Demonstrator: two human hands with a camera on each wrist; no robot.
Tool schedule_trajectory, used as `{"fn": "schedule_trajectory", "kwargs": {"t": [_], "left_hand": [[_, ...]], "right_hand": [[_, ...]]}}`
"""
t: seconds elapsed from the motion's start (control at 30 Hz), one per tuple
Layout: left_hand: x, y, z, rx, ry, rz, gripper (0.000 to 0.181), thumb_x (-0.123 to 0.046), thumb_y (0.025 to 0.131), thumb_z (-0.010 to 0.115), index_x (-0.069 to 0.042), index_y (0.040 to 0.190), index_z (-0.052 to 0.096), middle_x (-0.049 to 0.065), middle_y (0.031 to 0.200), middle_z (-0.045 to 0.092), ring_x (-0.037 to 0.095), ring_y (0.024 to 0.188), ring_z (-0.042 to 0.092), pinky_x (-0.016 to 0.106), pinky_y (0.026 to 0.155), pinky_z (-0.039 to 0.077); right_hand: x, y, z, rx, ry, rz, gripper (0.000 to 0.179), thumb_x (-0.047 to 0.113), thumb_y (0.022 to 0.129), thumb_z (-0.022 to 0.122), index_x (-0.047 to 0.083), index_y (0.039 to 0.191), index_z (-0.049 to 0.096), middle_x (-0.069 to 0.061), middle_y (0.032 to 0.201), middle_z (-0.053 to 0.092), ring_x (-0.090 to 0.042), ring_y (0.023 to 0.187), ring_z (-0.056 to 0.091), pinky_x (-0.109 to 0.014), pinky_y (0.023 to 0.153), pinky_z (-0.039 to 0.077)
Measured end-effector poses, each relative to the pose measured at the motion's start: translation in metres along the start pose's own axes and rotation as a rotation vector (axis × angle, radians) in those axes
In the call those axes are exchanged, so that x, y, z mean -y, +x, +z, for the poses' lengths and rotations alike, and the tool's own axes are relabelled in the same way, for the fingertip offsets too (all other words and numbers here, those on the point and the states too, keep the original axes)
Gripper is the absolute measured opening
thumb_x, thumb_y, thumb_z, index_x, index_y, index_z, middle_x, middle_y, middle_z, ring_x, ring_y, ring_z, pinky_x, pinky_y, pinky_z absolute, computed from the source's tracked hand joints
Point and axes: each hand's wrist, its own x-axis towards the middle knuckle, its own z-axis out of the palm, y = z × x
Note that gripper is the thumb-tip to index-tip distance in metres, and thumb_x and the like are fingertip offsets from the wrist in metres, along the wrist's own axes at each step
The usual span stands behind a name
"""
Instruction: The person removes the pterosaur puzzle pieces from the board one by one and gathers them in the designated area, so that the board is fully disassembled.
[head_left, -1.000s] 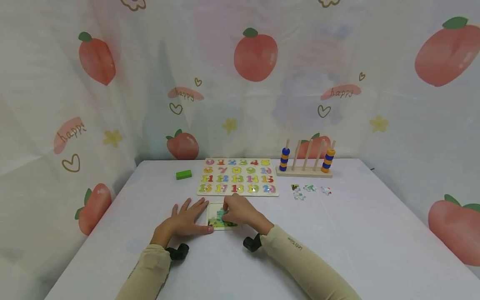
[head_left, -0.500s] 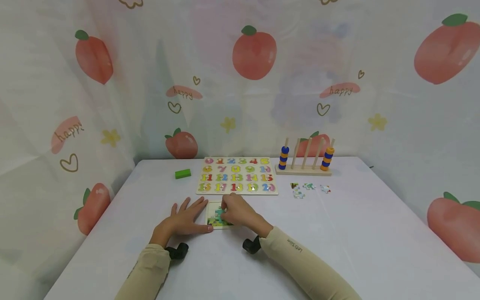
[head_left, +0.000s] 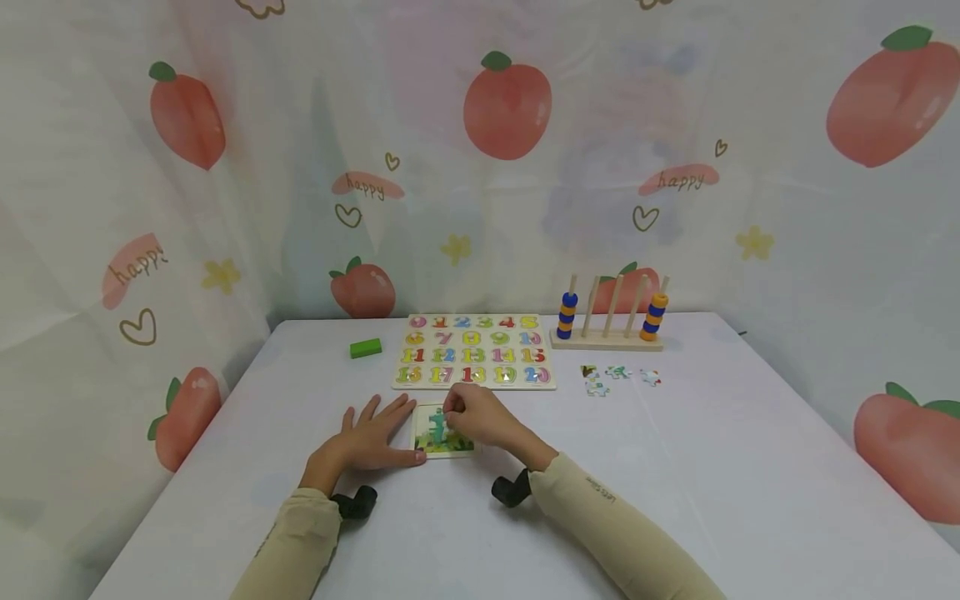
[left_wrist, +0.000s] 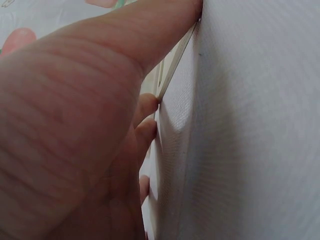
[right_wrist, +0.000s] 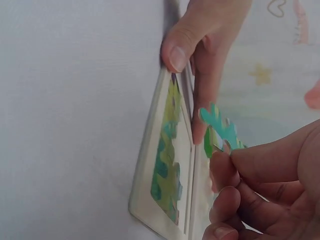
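Note:
A small jigsaw puzzle tray (head_left: 415,433) with a pale rim lies on the table between both hands. Its lower part holds joined green and teal pieces, while bare backing shows above them in the right wrist view. My left hand (head_left: 367,442) lies spread at the tray's left side, thumb on the lower left corner and fingertips by the upper left. Above the tray's right part, my right hand (head_left: 483,417) pinches a teal puzzle piece (right_wrist: 226,131) between thumb and index finger. That piece is tilted and held off the tray.
Several loose puzzle pieces (head_left: 597,389) lie on the right. Behind the tray is a number board (head_left: 474,364), with a green block (head_left: 365,348) to its left. A peg stand (head_left: 606,343) with blue and orange beads stands at the back right.
My right hand has drawn slightly right and turned, uncovering more of the tray's lower pieces. The left hand keeps its place on the corner.

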Motion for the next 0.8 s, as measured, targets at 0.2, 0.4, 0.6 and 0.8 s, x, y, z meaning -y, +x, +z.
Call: {"fn": "schedule_trajectory", "kwargs": {"t": [0.2, 0.4, 0.6, 0.8], "left_hand": [[0.000, 0.001, 0.000, -0.002, -0.003, -0.004, 0.105, -0.069, 0.088, 0.075, -0.017, 0.170, 0.034, 0.008, 0.177, 0.022, 0.048, 0.161, 0.006, 0.076, 0.121, -0.003], [0.001, 0.002, 0.001, 0.003, 0.006, -0.006, 0.105, -0.070, 0.089, 0.074, -0.017, 0.170, 0.033, 0.008, 0.178, 0.021, 0.047, 0.161, 0.006, 0.075, 0.122, -0.003], [0.003, 0.003, 0.002, 0.001, -0.003, 0.016, 0.108, -0.075, 0.088, 0.071, -0.015, 0.170, 0.033, 0.010, 0.178, 0.021, 0.048, 0.161, 0.004, 0.075, 0.122, -0.006], [0.006, 0.004, 0.005, -0.008, -0.016, 0.021, 0.111, -0.079, 0.086, 0.070, -0.017, 0.170, 0.033, 0.009, 0.178, 0.020, 0.047, 0.162, 0.002, 0.074, 0.121, -0.009]], "right_hand": [[-0.001, -0.002, -0.009, -0.026, 0.048, 0.034, 0.003, 0.005, 0.102, 0.070, 0.004, 0.104, 0.068, -0.002, 0.092, 0.063, -0.019, 0.086, 0.058, -0.032, 0.078, 0.053], [-0.006, -0.003, -0.016, -0.053, 0.066, 0.042, 0.003, 0.004, 0.102, 0.070, 0.004, 0.105, 0.068, -0.003, 0.092, 0.064, -0.019, 0.086, 0.059, -0.031, 0.076, 0.052], [-0.011, -0.007, -0.026, -0.088, 0.083, 0.048, 0.003, 0.004, 0.102, 0.070, 0.003, 0.104, 0.069, -0.003, 0.092, 0.065, -0.020, 0.085, 0.059, -0.030, 0.074, 0.051], [-0.018, -0.009, -0.037, -0.127, 0.071, 0.061, 0.004, 0.004, 0.100, 0.070, 0.003, 0.104, 0.069, -0.004, 0.092, 0.066, -0.020, 0.084, 0.060, -0.031, 0.072, 0.051]]}}
